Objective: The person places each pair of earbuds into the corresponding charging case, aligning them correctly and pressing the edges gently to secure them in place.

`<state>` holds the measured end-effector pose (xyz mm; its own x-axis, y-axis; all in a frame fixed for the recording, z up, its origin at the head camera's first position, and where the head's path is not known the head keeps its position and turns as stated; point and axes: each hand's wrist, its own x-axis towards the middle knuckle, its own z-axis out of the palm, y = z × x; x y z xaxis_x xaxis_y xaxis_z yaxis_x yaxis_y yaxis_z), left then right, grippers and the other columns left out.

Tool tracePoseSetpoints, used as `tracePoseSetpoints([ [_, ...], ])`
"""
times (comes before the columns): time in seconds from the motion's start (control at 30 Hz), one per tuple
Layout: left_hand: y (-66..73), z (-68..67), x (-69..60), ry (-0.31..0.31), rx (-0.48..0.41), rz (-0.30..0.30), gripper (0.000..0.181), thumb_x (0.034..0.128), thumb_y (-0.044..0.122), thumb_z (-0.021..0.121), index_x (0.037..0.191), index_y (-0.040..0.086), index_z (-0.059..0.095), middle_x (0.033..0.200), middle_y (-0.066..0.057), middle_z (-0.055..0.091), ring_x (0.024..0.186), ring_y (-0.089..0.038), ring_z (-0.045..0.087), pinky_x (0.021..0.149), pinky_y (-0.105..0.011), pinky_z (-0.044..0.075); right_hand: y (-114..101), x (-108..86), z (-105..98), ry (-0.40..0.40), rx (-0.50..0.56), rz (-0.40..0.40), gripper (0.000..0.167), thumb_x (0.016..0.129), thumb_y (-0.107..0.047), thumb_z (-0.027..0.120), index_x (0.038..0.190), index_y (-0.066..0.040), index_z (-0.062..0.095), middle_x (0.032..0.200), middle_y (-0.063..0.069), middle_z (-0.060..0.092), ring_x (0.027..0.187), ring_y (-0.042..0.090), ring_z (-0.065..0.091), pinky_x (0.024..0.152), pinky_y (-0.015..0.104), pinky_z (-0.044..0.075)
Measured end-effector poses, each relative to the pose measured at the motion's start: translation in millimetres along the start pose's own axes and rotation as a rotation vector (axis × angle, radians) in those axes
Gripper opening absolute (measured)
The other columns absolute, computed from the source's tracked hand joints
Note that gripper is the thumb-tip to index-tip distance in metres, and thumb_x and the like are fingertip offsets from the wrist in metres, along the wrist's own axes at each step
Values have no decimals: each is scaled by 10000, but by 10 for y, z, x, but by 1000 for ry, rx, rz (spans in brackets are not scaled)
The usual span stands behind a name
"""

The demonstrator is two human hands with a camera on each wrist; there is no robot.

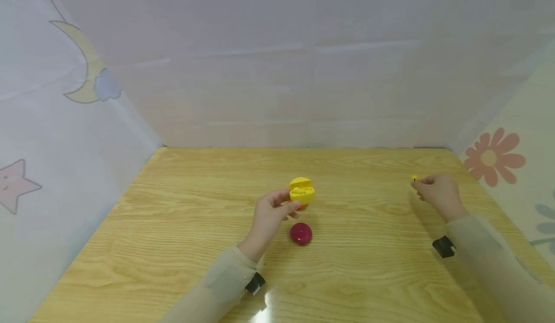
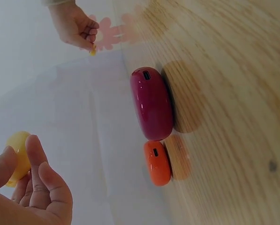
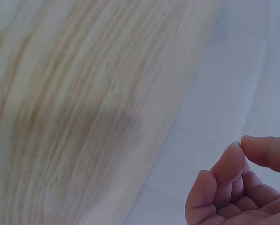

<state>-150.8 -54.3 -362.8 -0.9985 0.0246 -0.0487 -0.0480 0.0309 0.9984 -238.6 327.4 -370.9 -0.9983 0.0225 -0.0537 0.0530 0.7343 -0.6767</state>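
Note:
Held up above the table in my left hand [image 1: 270, 213] is a yellow earbud case [image 1: 302, 197], its lid raised and at least one yellow earbud inside. Thumb and fingers grip it from the left side. Far to the right, my right hand [image 1: 441, 195] pinches a small yellow earbud [image 1: 414, 177] between thumb and index finger, above the table. In the right wrist view the fingertips mostly hide that earbud. A glossy magenta case [image 1: 301, 234] and a smaller orange case [image 2: 157, 164] stand on the table, both closed, their charging ports showing in the left wrist view.
The wooden table [image 1: 182, 217] reaches back to a pale sheet wall [image 1: 303, 96]. Printed sheets hang at both sides, with a moon [image 1: 82, 63] on the left and a pink flower [image 1: 494, 157] on the right. Dark bands sit on both wrists.

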Motion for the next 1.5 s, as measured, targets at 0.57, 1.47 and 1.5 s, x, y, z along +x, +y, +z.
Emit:
tracePoseSetpoints([
  [0.57, -14, -6, -21, 2, -10, 2, 313, 914, 120, 681, 1192, -17, 642, 1015, -130, 722, 704, -130, 655, 724, -338, 513, -246, -226, 92, 7, 50, -27, 484, 990, -309, 546, 1122, 153, 608, 921, 187, 684, 739, 187, 642, 619, 269, 510],
  [1.47, -23, 11, -27, -10, -10, -11, 315, 917, 136, 678, 1200, 2, 643, 1006, -110, 729, 706, -132, 652, 768, -384, 513, -600, -538, 198, 8, 135, -66, 519, 996, -340, 540, 1211, 132, 568, 1112, 276, 615, 733, 35, 585, 644, 232, 527],
  [1.5, -22, 12, -30, -9, -10, -11, 313, 917, 135, 678, 1198, 3, 644, 1006, -110, 729, 705, -132, 652, 769, -386, 514, -612, -544, 205, 10, 139, -69, 514, 995, -337, 543, 1208, 129, 573, 1099, 266, 624, 728, 33, 587, 642, 231, 527],
])
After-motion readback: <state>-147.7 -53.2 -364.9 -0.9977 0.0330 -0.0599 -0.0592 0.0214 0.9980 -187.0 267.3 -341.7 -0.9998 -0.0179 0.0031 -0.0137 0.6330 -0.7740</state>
